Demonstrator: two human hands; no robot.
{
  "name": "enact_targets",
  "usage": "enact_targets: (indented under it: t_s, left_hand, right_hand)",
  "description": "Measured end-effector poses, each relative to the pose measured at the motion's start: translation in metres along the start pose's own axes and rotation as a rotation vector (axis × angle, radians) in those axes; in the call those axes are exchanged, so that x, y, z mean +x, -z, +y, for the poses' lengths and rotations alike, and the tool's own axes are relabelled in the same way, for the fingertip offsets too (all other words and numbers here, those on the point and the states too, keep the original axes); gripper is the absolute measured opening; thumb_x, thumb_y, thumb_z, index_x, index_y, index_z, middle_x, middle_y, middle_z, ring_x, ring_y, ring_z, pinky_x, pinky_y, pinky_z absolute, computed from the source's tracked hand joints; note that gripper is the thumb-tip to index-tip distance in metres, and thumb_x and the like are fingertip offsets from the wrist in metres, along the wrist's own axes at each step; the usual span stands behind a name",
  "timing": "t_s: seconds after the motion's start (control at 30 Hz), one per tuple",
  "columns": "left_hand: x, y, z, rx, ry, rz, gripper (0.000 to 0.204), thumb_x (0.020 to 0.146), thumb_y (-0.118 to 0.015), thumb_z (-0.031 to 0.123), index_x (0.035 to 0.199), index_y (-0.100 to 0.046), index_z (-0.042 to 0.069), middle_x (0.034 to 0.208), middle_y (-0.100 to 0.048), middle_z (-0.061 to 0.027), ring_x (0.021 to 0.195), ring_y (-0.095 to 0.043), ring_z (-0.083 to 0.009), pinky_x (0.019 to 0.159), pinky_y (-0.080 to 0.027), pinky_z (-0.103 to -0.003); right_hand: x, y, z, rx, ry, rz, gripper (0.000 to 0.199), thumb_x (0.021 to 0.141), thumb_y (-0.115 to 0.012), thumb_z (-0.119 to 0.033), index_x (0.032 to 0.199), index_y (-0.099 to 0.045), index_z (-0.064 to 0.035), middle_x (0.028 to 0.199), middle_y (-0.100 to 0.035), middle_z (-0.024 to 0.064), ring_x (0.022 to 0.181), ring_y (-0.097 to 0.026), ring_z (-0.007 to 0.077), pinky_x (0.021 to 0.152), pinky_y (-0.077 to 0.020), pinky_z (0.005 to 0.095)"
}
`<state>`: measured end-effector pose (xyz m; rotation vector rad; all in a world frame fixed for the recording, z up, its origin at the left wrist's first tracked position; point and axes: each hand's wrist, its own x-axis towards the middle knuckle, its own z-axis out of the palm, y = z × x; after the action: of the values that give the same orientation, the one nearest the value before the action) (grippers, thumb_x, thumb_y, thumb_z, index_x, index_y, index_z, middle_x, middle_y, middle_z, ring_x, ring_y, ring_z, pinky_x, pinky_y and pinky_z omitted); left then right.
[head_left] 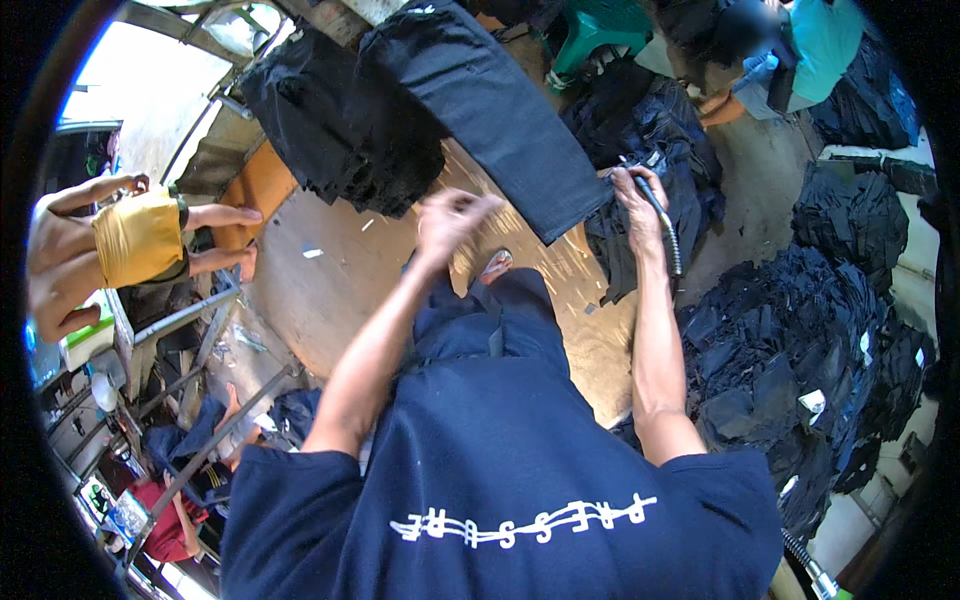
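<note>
Gripping a hose nozzle beside dark jeans.
Right hand [640, 205] clasps the metal hose nozzle [662, 215] at the dark jeans leg [500, 110]; left hand [450, 220] blurred, fingers loosely spread, touching nothing.

Black trouser leg [490, 110] on tan-brown table [340, 270]; black garment heaps [800, 330] right of table; navy shirt [500, 470], white lettering; bystander's yellow shorts [138, 238] left of table.

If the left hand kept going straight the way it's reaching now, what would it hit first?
Most likely the dark trouser leg draped over the wooden table. The left hand is blurred and reaches up and away from the body, fingers loosely open. Depth is unclear, so it may pass over bare tabletop first.
</note>
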<state>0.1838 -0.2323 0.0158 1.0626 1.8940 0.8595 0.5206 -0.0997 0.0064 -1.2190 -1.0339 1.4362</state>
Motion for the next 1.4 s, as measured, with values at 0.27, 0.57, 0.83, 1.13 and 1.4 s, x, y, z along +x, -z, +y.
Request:
enact_targets:
  t_s: [0.27, 0.57, 0.83, 1.13, 1.4]
  left_hand:
    - [0.24, 0.226, -0.013, 0.415, -0.302, 0.443, 0.085, 0.085, -0.094, 0.039, 0.152, -0.057, 0.0, 0.147, -0.064, -0.0247, 0.138, -0.061, -0.0405, 0.118, -0.048, -0.046]
    - [0.363, 0.205, 0.002, 0.25, -0.342, -0.002, 0.075, 0.082, -0.095, 0.035, 0.146, -0.064, 0.01, 0.138, -0.068, -0.022, 0.13, -0.064, -0.039, 0.115, -0.05, -0.047]
    - [0.334, 0.257, 0.027, 0.418, -0.321, -0.117, 0.055, 0.091, -0.085, 0.052, 0.107, -0.077, 0.001, 0.108, -0.079, -0.0229, 0.106, -0.076, -0.0389, 0.095, -0.058, -0.048]
    - [0.2, 0.059, 0.065, 0.444, -0.878, -0.028, 0.03, 0.094, -0.084, 0.038, 0.093, -0.069, 0.013, 0.087, -0.073, -0.0088, 0.078, -0.074, -0.0315, 0.069, -0.06, -0.044]
    - [0.131, -0.078, 0.108, 0.194, -0.484, 0.273, 0.024, 0.106, -0.072, 0.03, 0.102, -0.066, 0.007, 0.096, -0.072, -0.0162, 0.082, -0.074, -0.0384, 0.069, -0.058, -0.046]
  right_hand:
    - [-0.028, -0.055, 0.037, 0.08, 0.091, 0.341, 0.033, 0.088, -0.09, 0.0, 0.115, -0.072, -0.0055, 0.102, -0.076, 0.0027, 0.101, -0.072, 0.0136, 0.092, -0.0569, 0.0301]
    - [-0.041, -0.077, 0.006, -0.167, 0.133, 0.542, 0.033, 0.089, -0.089, 0.003, 0.114, -0.07, -0.0076, 0.095, -0.065, -0.0037, 0.087, -0.061, 0.0077, 0.083, -0.0505, 0.0242]
    - [-0.069, -0.079, 0.016, -0.226, 0.026, 0.657, 0.032, 0.092, -0.088, -0.003, 0.117, -0.069, -0.0109, 0.096, -0.063, -0.0044, 0.089, -0.059, 0.0081, 0.083, -0.0485, 0.0255]
    - [-0.155, 0.169, 0.04, -0.541, 0.069, 0.882, 0.031, 0.083, -0.087, -0.003, 0.107, -0.07, -0.0106, 0.108, -0.069, 0.0012, 0.1, -0.061, 0.0168, 0.094, -0.0519, 0.0361]
    - [0.091, 0.231, -0.082, -0.802, 0.407, 1.055, 0.032, 0.095, -0.088, -0.028, 0.113, -0.075, -0.0041, 0.112, -0.079, 0.0106, 0.103, -0.071, 0.0225, 0.099, -0.0555, 0.04]
